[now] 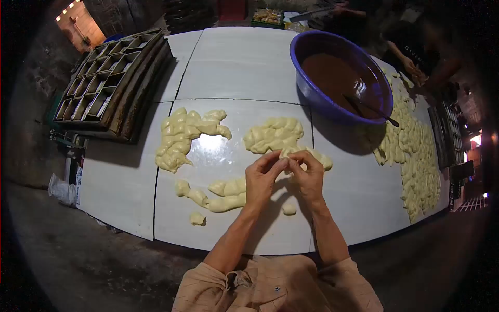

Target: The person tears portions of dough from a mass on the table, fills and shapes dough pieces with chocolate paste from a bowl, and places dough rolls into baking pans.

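Observation:
My left hand (262,179) and my right hand (307,177) meet above the table, thumbs and fingertips pinched together on a small piece of pale dough, mostly hidden by the fingers. Right behind them lies a clump of dough pieces (274,134), stretching to the right past my right hand. Strips of dough (227,202) run leftward from beside my left wrist. One small dough lump (289,209) rests between my forearms, and another lump (197,218) sits near the front edge. A curved cluster of dough (174,140) lies farther left.
A purple basin (384,96) of brown liquid, with a dark-handled utensil (371,108) in it, stands at back right. Stacked metal moulds (93,86) occupy the left side. Many dough pieces (416,161) cover the right side of the table (125,182). Another person (416,57) is at far right.

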A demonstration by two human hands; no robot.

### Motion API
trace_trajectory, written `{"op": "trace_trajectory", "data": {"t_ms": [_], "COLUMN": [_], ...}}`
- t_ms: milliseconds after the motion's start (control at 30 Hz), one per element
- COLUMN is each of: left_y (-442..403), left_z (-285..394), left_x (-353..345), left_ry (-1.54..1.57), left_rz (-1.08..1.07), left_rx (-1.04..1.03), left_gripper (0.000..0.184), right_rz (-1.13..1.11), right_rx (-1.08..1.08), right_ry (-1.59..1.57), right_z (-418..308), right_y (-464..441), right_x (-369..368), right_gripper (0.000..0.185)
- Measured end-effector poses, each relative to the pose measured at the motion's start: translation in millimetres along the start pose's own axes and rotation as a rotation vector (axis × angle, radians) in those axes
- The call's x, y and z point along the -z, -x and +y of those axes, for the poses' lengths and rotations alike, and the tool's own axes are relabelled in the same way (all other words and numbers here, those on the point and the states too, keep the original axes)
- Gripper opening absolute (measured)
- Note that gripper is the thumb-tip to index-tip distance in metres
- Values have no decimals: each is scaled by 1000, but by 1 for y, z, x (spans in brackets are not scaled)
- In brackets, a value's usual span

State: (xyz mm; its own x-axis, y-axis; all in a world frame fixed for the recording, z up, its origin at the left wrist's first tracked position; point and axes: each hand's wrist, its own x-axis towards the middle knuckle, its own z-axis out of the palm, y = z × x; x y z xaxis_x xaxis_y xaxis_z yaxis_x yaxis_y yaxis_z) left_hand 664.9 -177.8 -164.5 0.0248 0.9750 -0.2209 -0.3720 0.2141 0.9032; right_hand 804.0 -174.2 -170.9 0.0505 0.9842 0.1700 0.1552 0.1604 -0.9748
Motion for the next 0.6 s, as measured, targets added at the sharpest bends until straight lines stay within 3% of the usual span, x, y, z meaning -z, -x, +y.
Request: {"op": "trace_trajectory", "data": {"t_ms": [67,200,233,333,500,600], "left_y": [1,-10,-11,-1,15,13], "left_z": [9,14,16,30,23,9], "left_x": [1,18,20,20,12,18], "left_ry": [54,10,41,-14,-2,-13], "left_rz": [-25,-148,-145,-126,-170,-214], "left_rx": [134,284,271,230,152,122], "left_gripper": [48,46,43,42,33,28], "right_rz": [-33,-93,-145,-207,-65,77], "right_rx": [-200,-406,-352,75,212,113], "right_ry": [-190,-281,-274,5,8,-390], "right_z": [-4,-29,-20,-13,-8,-2], "right_y": [3,10,15,24,25,30], "right_x": [-1,4,10,7,7,-11], "right_gripper": [16,21,26,36,21,20]}}
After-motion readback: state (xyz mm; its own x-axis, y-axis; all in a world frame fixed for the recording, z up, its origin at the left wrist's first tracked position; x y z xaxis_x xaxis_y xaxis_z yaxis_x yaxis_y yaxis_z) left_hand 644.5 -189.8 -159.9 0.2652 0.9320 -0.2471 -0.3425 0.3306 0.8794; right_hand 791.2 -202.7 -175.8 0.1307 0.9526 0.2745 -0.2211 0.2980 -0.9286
